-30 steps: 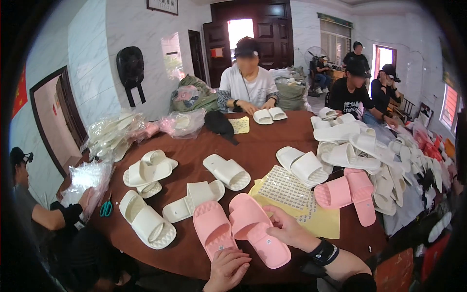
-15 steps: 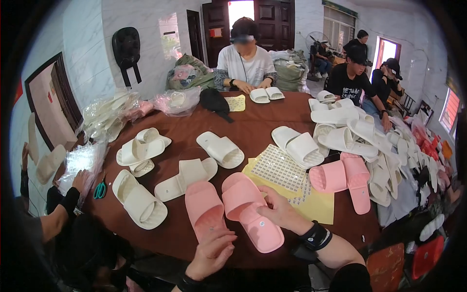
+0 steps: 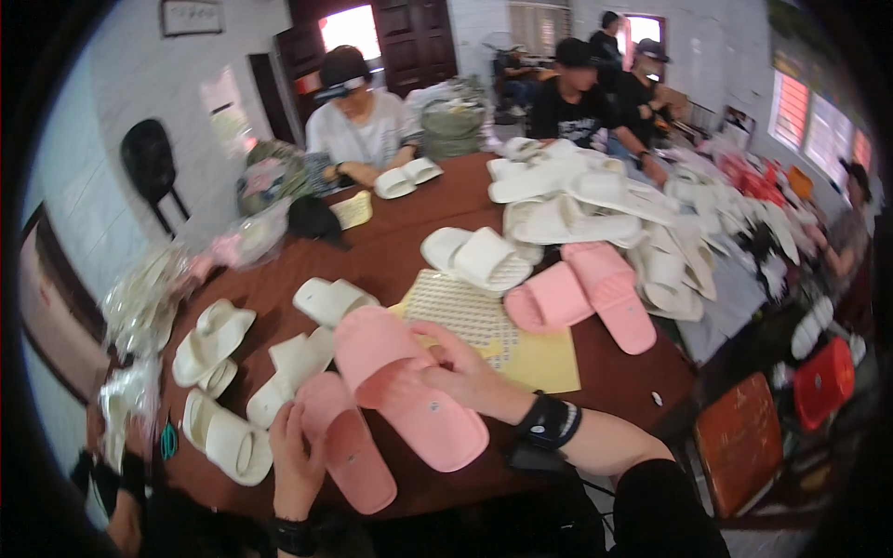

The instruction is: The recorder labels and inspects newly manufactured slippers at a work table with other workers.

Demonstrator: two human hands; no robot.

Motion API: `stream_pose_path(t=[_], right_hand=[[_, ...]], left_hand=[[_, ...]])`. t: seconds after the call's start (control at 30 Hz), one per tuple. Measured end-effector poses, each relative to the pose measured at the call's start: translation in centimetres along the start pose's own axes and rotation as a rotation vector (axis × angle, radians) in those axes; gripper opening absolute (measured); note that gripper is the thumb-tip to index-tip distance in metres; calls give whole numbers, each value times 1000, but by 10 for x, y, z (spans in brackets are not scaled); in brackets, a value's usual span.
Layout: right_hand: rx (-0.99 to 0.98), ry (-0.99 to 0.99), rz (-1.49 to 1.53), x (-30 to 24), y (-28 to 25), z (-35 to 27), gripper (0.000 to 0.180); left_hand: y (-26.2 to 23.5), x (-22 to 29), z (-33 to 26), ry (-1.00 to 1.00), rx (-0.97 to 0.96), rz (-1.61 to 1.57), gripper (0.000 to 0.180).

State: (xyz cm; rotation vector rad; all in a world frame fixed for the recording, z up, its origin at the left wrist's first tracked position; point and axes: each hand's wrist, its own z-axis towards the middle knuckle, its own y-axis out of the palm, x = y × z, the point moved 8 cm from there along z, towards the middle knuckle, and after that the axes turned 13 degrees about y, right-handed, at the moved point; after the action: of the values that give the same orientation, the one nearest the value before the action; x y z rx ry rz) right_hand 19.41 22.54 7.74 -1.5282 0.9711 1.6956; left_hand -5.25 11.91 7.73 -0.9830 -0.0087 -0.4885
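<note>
My right hand (image 3: 470,377) grips a pink slide slipper (image 3: 442,423) by the side of its strap, thumb on the footbed, and holds it tilted over the table's near part. A small round sticker shows on its heel half. Just left of it, a second pink slipper (image 3: 358,456) also bears a small sticker. My left hand (image 3: 299,456) has its fingers closed on that one's left edge by the strap. Beyond my right hand, a sheet of small stickers (image 3: 456,307) lies on yellow paper (image 3: 549,358). Another pink pair (image 3: 609,288) rests to its right.
White slippers (image 3: 228,437) lie at left, near teal scissors (image 3: 169,441). A heap of white slippers (image 3: 577,200) covers the right side of the brown-covered table (image 3: 409,242). Across sits a person in white (image 3: 358,130); others are behind the heap. A stool (image 3: 739,442) stands at right.
My view has swung to the right. My left hand has moved from above the left pink slipper's heel to its left edge. Both slippers now look raised and turned.
</note>
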Motion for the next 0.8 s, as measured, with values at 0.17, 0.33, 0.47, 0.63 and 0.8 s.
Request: stream_pose_path(t=[0.17, 0.33, 0.47, 0.63, 0.8], right_hand=[[32, -211, 302, -13, -13, -1, 57], [-2, -123, 374, -3, -19, 8, 50], [-54, 12, 244, 11, -14, 11, 38], [181, -70, 475, 11, -38, 10, 38], [335, -246, 543, -6, -63, 7, 39]], left_hand=[[7, -8, 18, 69, -212, -62, 60], [22, -18, 27, 157, -379, -162, 65], [30, -26, 37, 88, -421, -258, 70], [16, -16, 48, -19, -367, -250, 73], [-21, -6, 56, -125, 52, -211, 72]])
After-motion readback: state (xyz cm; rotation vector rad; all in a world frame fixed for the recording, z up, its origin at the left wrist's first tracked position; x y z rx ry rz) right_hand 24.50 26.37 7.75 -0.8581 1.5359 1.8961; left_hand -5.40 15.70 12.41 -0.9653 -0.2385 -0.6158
